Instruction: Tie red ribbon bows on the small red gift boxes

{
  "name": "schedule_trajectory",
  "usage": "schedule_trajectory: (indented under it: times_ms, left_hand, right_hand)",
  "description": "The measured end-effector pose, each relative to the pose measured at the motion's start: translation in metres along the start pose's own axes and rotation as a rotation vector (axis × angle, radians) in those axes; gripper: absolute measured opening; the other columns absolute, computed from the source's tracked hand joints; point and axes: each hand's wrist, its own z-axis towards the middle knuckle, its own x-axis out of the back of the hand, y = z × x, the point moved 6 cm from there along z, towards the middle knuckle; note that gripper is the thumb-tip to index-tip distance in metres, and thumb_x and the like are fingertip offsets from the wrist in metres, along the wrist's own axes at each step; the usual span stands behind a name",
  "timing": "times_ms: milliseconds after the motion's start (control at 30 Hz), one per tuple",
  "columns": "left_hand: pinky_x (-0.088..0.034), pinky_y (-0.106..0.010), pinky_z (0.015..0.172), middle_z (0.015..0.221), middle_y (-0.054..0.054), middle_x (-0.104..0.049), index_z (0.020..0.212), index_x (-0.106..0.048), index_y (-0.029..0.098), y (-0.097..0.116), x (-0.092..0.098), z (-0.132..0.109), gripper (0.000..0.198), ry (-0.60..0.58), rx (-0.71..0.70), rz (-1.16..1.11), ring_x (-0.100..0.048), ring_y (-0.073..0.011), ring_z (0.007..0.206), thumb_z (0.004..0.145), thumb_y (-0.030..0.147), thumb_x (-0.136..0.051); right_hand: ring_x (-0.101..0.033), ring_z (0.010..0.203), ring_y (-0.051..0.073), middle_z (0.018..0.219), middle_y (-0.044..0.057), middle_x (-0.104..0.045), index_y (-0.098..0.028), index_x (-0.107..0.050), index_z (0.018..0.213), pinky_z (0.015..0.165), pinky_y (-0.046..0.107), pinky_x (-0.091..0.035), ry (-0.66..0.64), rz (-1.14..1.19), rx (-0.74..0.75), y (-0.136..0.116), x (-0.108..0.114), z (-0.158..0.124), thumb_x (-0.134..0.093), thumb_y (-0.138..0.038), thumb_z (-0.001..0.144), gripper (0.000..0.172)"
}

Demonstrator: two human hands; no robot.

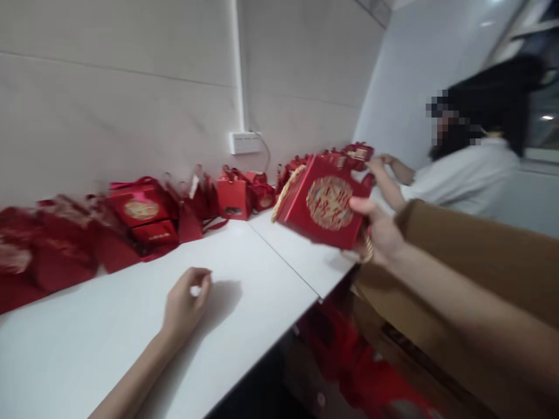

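Observation:
My right hand (384, 233) grips a red gift box (297, 212) by its right end, thumb on the front face. Gold lettering in a round ornate emblem decorates that face, and twisted gold cord shows at both ends. The box is tilted and held up above the table's right part, near a cardboard carton. Over the white table (109, 343), my left hand (187, 299) has its fingers curled in toward the thumb, with a small gap between them. I see nothing in it.
Several red gift boxes and bags (144, 203) line the wall side of the table. An open cardboard carton (471, 273) stands at the right, with red items (362, 372) below the table edge. A co-worker in white (467, 177) handles a red box (360, 152) at the far end.

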Motion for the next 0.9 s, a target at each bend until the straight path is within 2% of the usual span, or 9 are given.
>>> schedule_trajectory:
  times_ms: [67, 167, 267, 333, 433, 533, 633, 767, 900]
  left_hand:
    - [-0.050, -0.026, 0.057, 0.071, -0.001, -0.063, 0.083, -0.056, 0.020, 0.056, -0.059, 0.020, 0.007, -0.148, -0.146, -0.118, -0.061, -0.0150, 0.064, 0.079, 0.018, -0.050]
    - [-0.049, -0.034, 0.080, 0.097, -0.009, -0.066, 0.101, -0.056, 0.016, 0.164, -0.142, 0.037, 0.022, -0.356, -0.456, -0.263, -0.060, -0.0197, 0.095, 0.079, 0.014, -0.050]
    - [-0.038, -0.043, 0.097, 0.129, -0.015, -0.053, 0.127, -0.042, 0.015, 0.244, -0.199, 0.043, 0.053, -0.473, -0.534, -0.323, -0.041, -0.0257, 0.127, 0.080, 0.030, -0.059]
    - [-0.030, -0.048, 0.102, 0.136, -0.014, -0.047, 0.134, -0.035, 0.016, 0.274, -0.226, 0.039, 0.072, -0.554, -0.520, -0.337, -0.033, -0.0279, 0.133, 0.074, 0.042, -0.066]
    - [-0.029, -0.048, 0.098, 0.128, -0.013, -0.054, 0.129, -0.040, 0.019, 0.288, -0.254, 0.027, 0.068, -0.552, -0.424, -0.344, -0.038, -0.0293, 0.129, 0.071, 0.036, -0.071]
    - [-0.032, -0.043, 0.091, 0.113, -0.012, -0.061, 0.116, -0.050, 0.019, 0.284, -0.264, 0.016, 0.045, -0.375, -0.306, -0.354, -0.047, -0.0295, 0.119, 0.075, 0.022, -0.068]
    - [-0.033, -0.042, 0.090, 0.104, -0.011, -0.062, 0.109, -0.052, 0.017, 0.282, -0.267, 0.008, 0.033, -0.237, -0.252, -0.373, -0.049, -0.0299, 0.115, 0.078, 0.016, -0.062]
    - [-0.034, -0.042, 0.093, 0.102, -0.010, -0.059, 0.111, -0.050, 0.018, 0.282, -0.268, 0.007, 0.034, -0.201, -0.297, -0.377, -0.046, -0.0280, 0.115, 0.079, 0.015, -0.061]
    - [-0.038, -0.038, 0.092, 0.099, -0.008, -0.058, 0.112, -0.050, 0.019, 0.279, -0.268, 0.010, 0.039, -0.186, -0.352, -0.399, -0.045, -0.0250, 0.114, 0.076, 0.012, -0.064]
  right_hand:
    - [-0.063, 0.099, 0.023, 0.097, 0.008, -0.069, -0.014, -0.056, 0.098, 0.089, 0.043, -0.050, 0.076, 0.038, -0.054, -0.023, 0.053, 0.004, -0.049, -0.032, 0.075, 0.030]
    - [-0.062, 0.097, 0.019, 0.108, 0.006, -0.064, -0.014, -0.048, 0.110, 0.089, 0.040, -0.048, 0.292, -0.081, -0.027, -0.048, 0.133, -0.005, -0.052, -0.019, 0.071, 0.040]
    - [-0.057, 0.104, 0.018, 0.118, 0.008, -0.057, -0.015, -0.035, 0.121, 0.093, 0.037, -0.044, 0.491, -0.356, 0.007, -0.048, 0.205, -0.032, -0.062, -0.017, 0.065, 0.063]
    - [-0.051, 0.113, 0.023, 0.125, 0.013, -0.051, -0.013, -0.031, 0.124, 0.099, 0.037, -0.039, 0.575, -0.603, -0.018, -0.035, 0.247, -0.055, -0.073, -0.020, 0.059, 0.078]
    - [-0.045, 0.122, 0.030, 0.131, 0.020, -0.045, -0.010, -0.029, 0.127, 0.105, 0.042, -0.033, 0.646, -0.847, -0.186, -0.003, 0.302, -0.092, -0.080, -0.030, 0.054, 0.091]
    - [-0.051, 0.118, 0.031, 0.129, 0.018, -0.049, -0.014, -0.030, 0.129, 0.103, 0.047, -0.038, 0.571, -0.851, -0.417, 0.038, 0.337, -0.122, -0.079, -0.042, 0.055, 0.093]
    - [-0.056, 0.112, 0.032, 0.122, 0.014, -0.056, -0.018, -0.036, 0.125, 0.098, 0.050, -0.044, 0.428, -0.891, -0.542, 0.068, 0.350, -0.143, -0.079, -0.045, 0.053, 0.088]
    - [-0.058, 0.108, 0.032, 0.117, 0.015, -0.058, -0.017, -0.034, 0.124, 0.094, 0.049, -0.048, 0.392, -0.965, -0.597, 0.089, 0.358, -0.160, -0.077, -0.044, 0.054, 0.087]
    - [-0.062, 0.098, 0.028, 0.112, 0.013, -0.058, -0.017, -0.030, 0.124, 0.086, 0.044, -0.053, 0.357, -0.897, -0.551, 0.102, 0.363, -0.172, -0.074, -0.029, 0.055, 0.083]
